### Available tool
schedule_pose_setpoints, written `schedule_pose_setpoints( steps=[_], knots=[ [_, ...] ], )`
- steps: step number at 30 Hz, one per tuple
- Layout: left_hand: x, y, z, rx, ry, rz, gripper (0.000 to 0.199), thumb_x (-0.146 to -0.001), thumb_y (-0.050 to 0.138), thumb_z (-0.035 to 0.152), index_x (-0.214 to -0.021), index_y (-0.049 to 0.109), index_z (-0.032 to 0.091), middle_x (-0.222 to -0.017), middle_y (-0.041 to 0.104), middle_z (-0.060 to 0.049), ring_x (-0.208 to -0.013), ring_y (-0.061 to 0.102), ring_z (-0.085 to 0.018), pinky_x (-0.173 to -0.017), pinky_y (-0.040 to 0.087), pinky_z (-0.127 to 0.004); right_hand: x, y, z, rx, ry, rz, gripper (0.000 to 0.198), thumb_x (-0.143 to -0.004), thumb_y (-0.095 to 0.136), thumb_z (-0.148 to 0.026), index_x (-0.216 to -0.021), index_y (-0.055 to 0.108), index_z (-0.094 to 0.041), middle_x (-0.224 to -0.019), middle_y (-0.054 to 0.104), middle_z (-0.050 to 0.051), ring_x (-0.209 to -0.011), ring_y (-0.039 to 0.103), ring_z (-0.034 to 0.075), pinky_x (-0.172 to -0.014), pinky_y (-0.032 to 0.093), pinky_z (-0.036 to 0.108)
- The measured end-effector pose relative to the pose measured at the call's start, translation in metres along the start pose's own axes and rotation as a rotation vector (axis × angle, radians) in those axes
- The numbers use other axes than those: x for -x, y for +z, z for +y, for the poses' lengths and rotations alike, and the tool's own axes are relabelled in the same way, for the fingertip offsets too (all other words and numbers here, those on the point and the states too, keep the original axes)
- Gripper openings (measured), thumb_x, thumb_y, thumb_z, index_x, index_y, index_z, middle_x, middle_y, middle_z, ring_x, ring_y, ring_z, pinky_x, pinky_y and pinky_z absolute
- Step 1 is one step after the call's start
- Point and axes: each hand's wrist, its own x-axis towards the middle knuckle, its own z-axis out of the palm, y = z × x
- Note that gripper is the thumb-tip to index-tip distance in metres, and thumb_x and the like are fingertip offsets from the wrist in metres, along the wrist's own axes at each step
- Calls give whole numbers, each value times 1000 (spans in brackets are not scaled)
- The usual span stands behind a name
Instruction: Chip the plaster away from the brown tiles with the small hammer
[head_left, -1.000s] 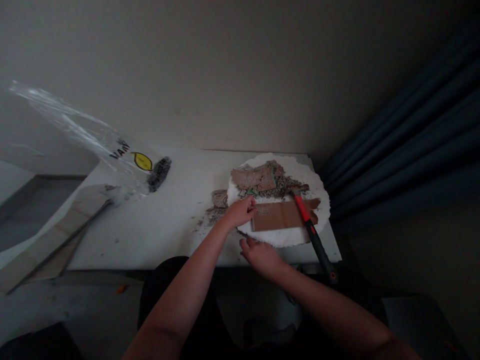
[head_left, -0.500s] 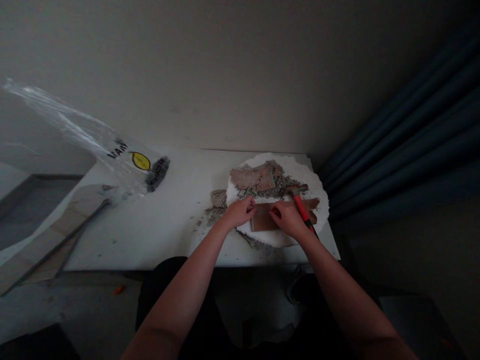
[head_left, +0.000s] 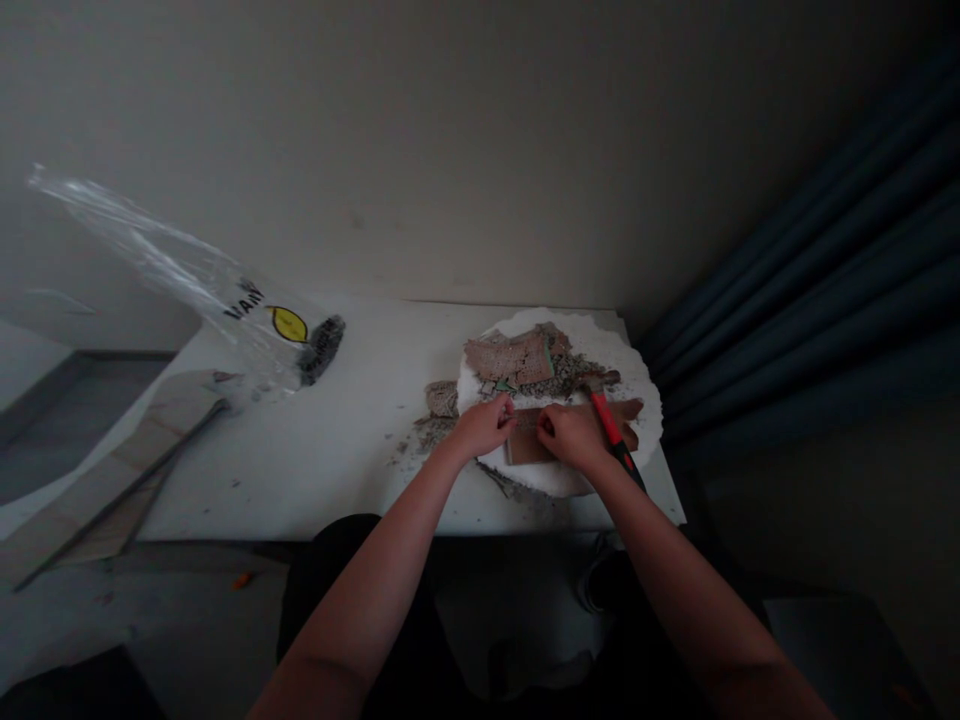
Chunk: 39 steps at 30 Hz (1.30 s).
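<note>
A flat brown board-like piece [head_left: 526, 447] lies on a white rough-edged pad [head_left: 637, 365]. My left hand [head_left: 486, 426], its fingers curled and pinched, is at the piece's left end. Over the middle of the piece, my right hand [head_left: 574, 435] has its thumb and fingers closed together. What either hand pinches is too small or hidden to make out. Just right of my right hand rests a hammer [head_left: 609, 420] with a red and black handle, its head pointing away from me. Behind the hands lies a cracked, pinkish-brown slab [head_left: 510, 358] with green edges.
Grey crumbs [head_left: 574, 372] and a rough lump [head_left: 441, 398] lie around the slab. On the white table [head_left: 300, 460] stands a clear plastic bag [head_left: 247, 320] with a yellow label. Long boards [head_left: 112, 480] overhang the left edge. A dark curtain [head_left: 810, 250] hangs at right.
The whole view has shifted slightly, so everything appears a little farther right. Both hands stay at the brown piece, still closed, with hardly any visible movement.
</note>
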Motion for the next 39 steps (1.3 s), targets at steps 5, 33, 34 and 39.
schedule_pose_setpoints(
  steps=[5, 33, 34, 39],
  knots=[
    [1, 0, 2, 0, -10, 3, 23, -88, 48, 35, -106, 53, 21, -80, 67, -3, -72, 61, -18, -64, 36, -29, 0, -2, -3, 56, 9, -43, 12, -93, 52, -22, -96, 62, -16, -97, 69, 7, -86, 63, 18, -70, 39, 26],
    [3, -2, 5, -7, -18, 10, 21, -87, 49, 34, -104, 53, 22, -77, 66, -2, -70, 59, -18, -63, 36, -29, -1, -2, -4, 101, -10, -60, 14, -96, 48, -22, -101, 58, -15, -106, 68, 10, -90, 64, 21, -75, 41, 28],
    [3, -2, 5, -7, -15, 13, 21, -87, 49, 34, -104, 53, 22, -76, 66, -1, -69, 59, -18, -63, 36, -29, -1, -2, -4, 109, -4, -63, 15, -96, 47, -22, -102, 58, -14, -106, 68, 11, -91, 64, 21, -75, 41, 28],
    [3, -2, 5, -7, -11, 20, 20, -88, 49, 34, -103, 53, 23, -77, 65, -1, -70, 59, -18, -63, 36, -29, -2, 1, -7, 131, 24, -66, 20, -98, 43, -22, -106, 58, -12, -107, 67, 14, -92, 65, 24, -76, 42, 31]
  ],
)
